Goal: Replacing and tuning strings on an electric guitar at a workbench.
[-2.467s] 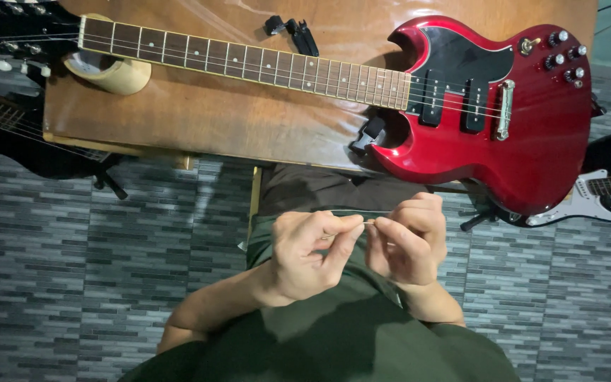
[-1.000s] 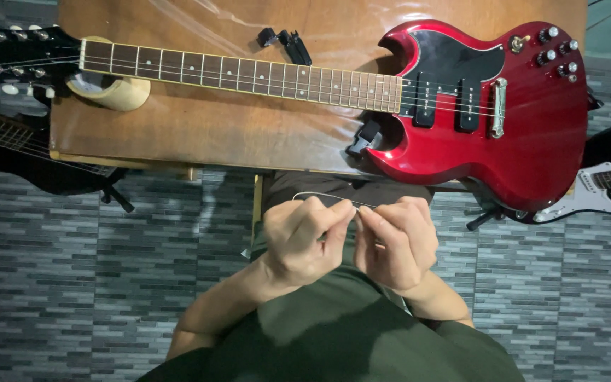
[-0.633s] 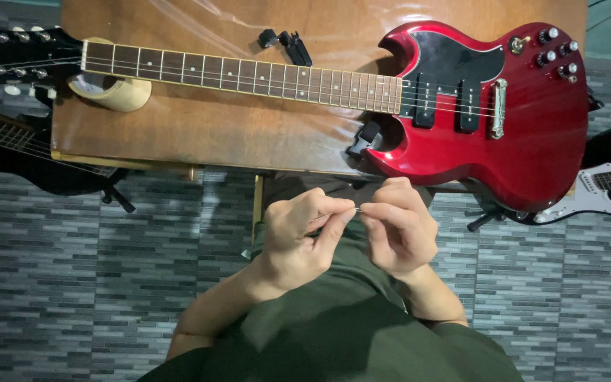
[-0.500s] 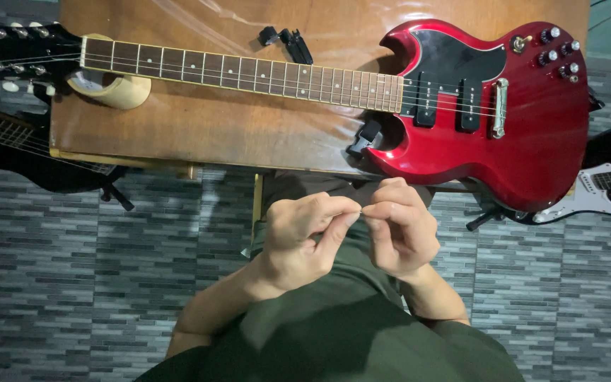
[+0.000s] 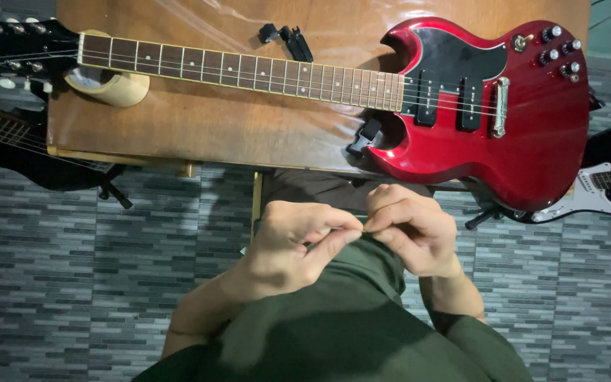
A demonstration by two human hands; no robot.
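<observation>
My left hand (image 5: 291,244) and my right hand (image 5: 411,230) are held close together in front of my chest, below the table edge. Their fingertips meet and pinch a thin wire (image 5: 364,230), which barely shows between them. A red electric guitar (image 5: 525,134) lies flat on the wooden table (image 5: 213,134) above my hands. Its neck (image 5: 249,71) runs to the left and its black headstock (image 5: 8,49) hangs past the table's left edge. My green sleeves and shirt fill the bottom of the view.
A roll of tape (image 5: 107,88) props the guitar neck. A black tool (image 5: 288,39) lies above the neck and a small black piece (image 5: 365,134) lies by the guitar's cutaway. A black guitar (image 5: 8,148) stands at the left, a white one (image 5: 588,198) at the right, on grey tiled floor.
My hands have drawn closer until the fingertips touch. The thin loop of wire that arched between them a second ago no longer shows.
</observation>
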